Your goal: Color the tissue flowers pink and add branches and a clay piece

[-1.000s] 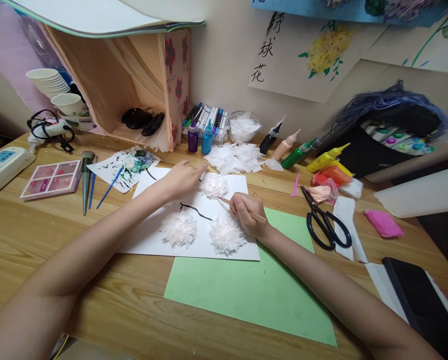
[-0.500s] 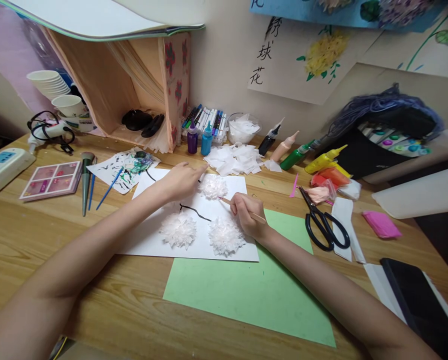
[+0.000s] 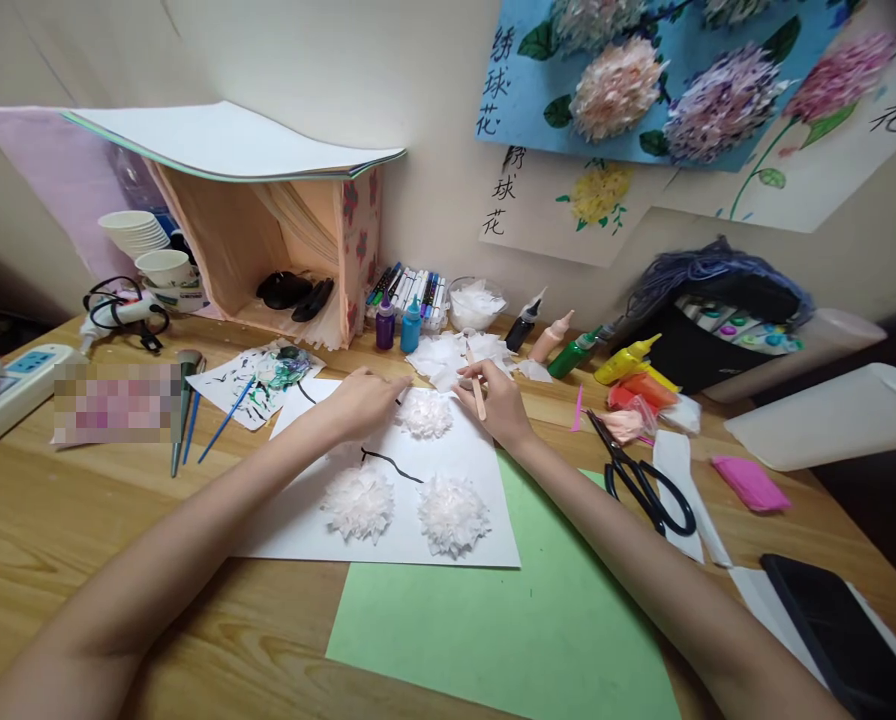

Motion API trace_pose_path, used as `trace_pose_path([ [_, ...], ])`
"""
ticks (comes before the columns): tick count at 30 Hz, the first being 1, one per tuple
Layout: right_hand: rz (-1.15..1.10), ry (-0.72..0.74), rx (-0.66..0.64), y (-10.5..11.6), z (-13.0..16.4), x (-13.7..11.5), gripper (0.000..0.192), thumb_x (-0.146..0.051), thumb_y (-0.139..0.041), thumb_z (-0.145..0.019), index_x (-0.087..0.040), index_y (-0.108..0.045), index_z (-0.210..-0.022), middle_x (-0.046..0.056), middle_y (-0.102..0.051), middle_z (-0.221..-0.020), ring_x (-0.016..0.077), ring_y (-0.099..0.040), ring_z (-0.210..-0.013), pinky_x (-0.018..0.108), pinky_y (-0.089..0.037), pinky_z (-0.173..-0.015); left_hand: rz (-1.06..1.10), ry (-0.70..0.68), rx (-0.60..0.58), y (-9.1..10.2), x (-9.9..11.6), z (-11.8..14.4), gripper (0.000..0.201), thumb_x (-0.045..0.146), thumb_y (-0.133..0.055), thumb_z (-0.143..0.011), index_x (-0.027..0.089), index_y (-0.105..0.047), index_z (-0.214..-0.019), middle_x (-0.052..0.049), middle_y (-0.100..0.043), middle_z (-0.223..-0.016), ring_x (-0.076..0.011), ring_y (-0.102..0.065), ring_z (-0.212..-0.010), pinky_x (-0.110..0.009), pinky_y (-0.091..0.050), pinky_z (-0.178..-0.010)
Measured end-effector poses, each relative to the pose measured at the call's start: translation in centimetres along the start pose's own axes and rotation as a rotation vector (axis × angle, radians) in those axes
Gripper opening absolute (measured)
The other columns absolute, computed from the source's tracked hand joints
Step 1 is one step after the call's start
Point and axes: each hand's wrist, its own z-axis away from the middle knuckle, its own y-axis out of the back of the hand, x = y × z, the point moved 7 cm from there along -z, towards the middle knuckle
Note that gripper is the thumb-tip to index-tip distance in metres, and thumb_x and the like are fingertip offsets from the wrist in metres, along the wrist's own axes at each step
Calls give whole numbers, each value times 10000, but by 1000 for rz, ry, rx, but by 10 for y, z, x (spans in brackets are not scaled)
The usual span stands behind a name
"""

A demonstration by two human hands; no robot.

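A white sheet of paper (image 3: pixel 298 515) lies on the wooden desk with three fluffy white tissue flowers on it: one at the top (image 3: pixel 425 413), one lower left (image 3: pixel 359 503), one lower right (image 3: pixel 452 514). A black painted stem (image 3: pixel 392 462) curves between them. My left hand (image 3: pixel 363 400) rests on the sheet just left of the top flower, fingertips touching it. My right hand (image 3: pixel 494 398) holds a thin wooden stick (image 3: pixel 479 396) and reaches over to the pile of white tissue squares (image 3: pixel 448 353) behind the sheet.
A green sheet (image 3: pixel 538 630) lies in front. Black scissors (image 3: pixel 643 480), paint bottles (image 3: pixel 568 350), markers (image 3: pixel 407 285) and a tissue bowl (image 3: pixel 474 300) line the back. Brushes (image 3: pixel 185 420), a power strip (image 3: pixel 9 385), paper cups (image 3: pixel 144 245) and a box shelf (image 3: pixel 268 250) stand left. A dark tablet (image 3: pixel 838 625) lies right.
My right hand has moved up from beside the lower right flower to the tissue pile, stick still in it. The camera has tilted up, showing more wall. My left hand stays put.
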Motion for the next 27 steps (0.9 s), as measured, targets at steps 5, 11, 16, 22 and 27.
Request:
trace_pose_path([
  [5,-8,-51,-20,-8,-11,-3,142,-252,-619,-769,-214,-488,-810,40,-643,-828,197,-596,-724,313,-444,-673,41,12,-14,2,6,3,436,81,-299,-868,135,-496,-1253,-112,-711,-958,-231,-648,-881,-361,-399,-813],
  [11,-67,-82,34,8,-12,-9,113,-265,-586,-783,-216,-484,-776,28,-636,-748,190,-611,-678,284,-434,-625,62,30,-28,3,10,6,397,84,-305,-879,127,-533,-1201,-126,-693,-1035,-245,-643,-929,-371,-409,-828],
  [16,-57,-158,-16,3,-10,-5,155,-346,-466,-886,-219,-555,-882,43,-688,-803,201,-655,-717,296,-452,-666,80,41,-15,6,9,9,388,86,-325,-868,129,-552,-1180,-133,-700,-978,-255,-652,-896,-372,-427,-815],
  [22,84,-131,-43,-10,-5,-8,171,-321,-448,-901,-221,-578,-852,55,-689,-787,214,-648,-727,306,-427,-659,41,38,-22,7,7,9,431,94,-321,-848,119,-538,-1220,-145,-706,-929,-258,-661,-873,-357,-447,-756],
  [27,176,-187,-55,-16,-6,-8,102,-221,-588,-738,-212,-486,-738,22,-602,-728,195,-561,-686,283,-374,-616,12,54,-32,8,5,9,437,100,-336,-848,141,-525,-1239,-128,-710,-938,-239,-664,-888,-325,-443,-739],
])
